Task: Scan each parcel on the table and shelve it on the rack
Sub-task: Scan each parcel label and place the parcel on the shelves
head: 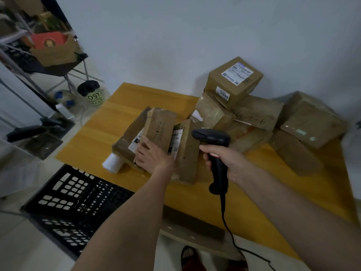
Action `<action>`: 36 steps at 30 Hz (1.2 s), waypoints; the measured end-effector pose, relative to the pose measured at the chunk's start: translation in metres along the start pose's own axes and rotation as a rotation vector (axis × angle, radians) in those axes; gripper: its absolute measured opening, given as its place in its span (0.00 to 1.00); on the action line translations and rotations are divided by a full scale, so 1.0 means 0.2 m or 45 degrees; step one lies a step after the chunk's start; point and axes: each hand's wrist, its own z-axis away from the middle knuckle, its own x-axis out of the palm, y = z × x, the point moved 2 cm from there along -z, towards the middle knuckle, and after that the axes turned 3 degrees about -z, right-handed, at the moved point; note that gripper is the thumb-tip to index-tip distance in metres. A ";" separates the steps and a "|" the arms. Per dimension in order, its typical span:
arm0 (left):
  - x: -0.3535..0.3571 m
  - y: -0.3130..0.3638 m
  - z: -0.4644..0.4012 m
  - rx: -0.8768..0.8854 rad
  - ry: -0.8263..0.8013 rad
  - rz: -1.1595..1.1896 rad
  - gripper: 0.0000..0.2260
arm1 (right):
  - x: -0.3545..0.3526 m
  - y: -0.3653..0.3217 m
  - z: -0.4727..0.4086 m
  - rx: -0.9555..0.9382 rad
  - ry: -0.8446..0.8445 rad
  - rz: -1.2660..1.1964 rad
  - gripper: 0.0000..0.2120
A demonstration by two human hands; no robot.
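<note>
On the yellow table (117, 122) lie several brown cardboard parcels. My left hand (154, 156) grips a small flat parcel (159, 127) by its near end, tilted up on top of a larger flat parcel (127, 141) with a white label. Just right of it stands another labelled parcel (187, 151). My right hand (222, 159) holds a black corded barcode scanner (213, 141) by the handle, its head pointing left toward the small parcel. A heap of boxes (254, 114) fills the table's far right, topped by a labelled box (234, 79).
The metal rack (21, 61) stands at the far left, with an open carton (54, 49) on a shelf. A black plastic crate (78, 202) sits on the floor beside the table's near left. A white roll (112, 163) lies at the table edge. Bins stand under the rack.
</note>
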 end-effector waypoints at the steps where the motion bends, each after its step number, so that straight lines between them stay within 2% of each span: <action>1: 0.02 -0.01 -0.01 0.009 0.008 -0.030 0.55 | 0.00 0.01 -0.01 -0.007 0.019 0.000 0.06; 5: 0.06 -0.07 -0.06 0.058 0.084 -0.073 0.54 | 0.01 0.04 -0.04 -0.030 0.084 -0.005 0.06; 9: 0.01 -0.09 -0.08 0.062 0.085 0.072 0.52 | 0.02 0.04 -0.06 -0.039 0.106 -0.007 0.06; 12: -0.08 -0.09 -0.10 0.121 0.115 0.406 0.51 | 0.01 0.02 -0.08 -0.067 0.128 -0.023 0.07; 15: -0.19 -0.07 -0.09 0.306 0.123 0.791 0.52 | 0.00 -0.01 -0.08 -0.104 0.154 -0.040 0.07; 17: -0.27 -0.04 -0.09 0.311 -0.100 1.029 0.52 | 0.00 -0.03 -0.08 -0.128 0.159 -0.055 0.07; 20: -0.33 -0.02 -0.06 0.185 -0.735 1.440 0.48 | 0.00 -0.07 -0.06 -0.198 0.167 -0.106 0.08; 21: -0.34 -0.01 -0.05 0.155 -0.919 1.551 0.44 | -0.01 -0.08 -0.05 -0.234 0.174 -0.122 0.09; 23: -0.34 0.00 -0.02 0.142 -1.145 1.626 0.34 | -0.03 -0.10 -0.02 -0.316 0.212 -0.159 0.11; 25: -0.33 0.02 0.03 0.162 -1.299 1.655 0.33 | -0.06 -0.11 0.01 -0.398 0.256 -0.181 0.13; 28: -0.29 0.05 0.10 0.151 -1.442 1.692 0.44 | -0.09 -0.12 0.04 -0.477 0.264 -0.256 0.16; 29: -0.28 0.07 0.12 0.143 -1.494 1.705 0.45 | -0.11 -0.12 0.05 -0.492 0.252 -0.273 0.16; 34: -0.15 0.15 0.26 0.112 -1.721 1.578 0.29 | -0.26 -0.09 0.12 -0.515 0.365 -0.322 0.15; 36: -0.06 0.20 0.34 0.095 -1.759 1.453 0.28 | -0.38 -0.04 0.13 -0.479 0.470 -0.324 0.16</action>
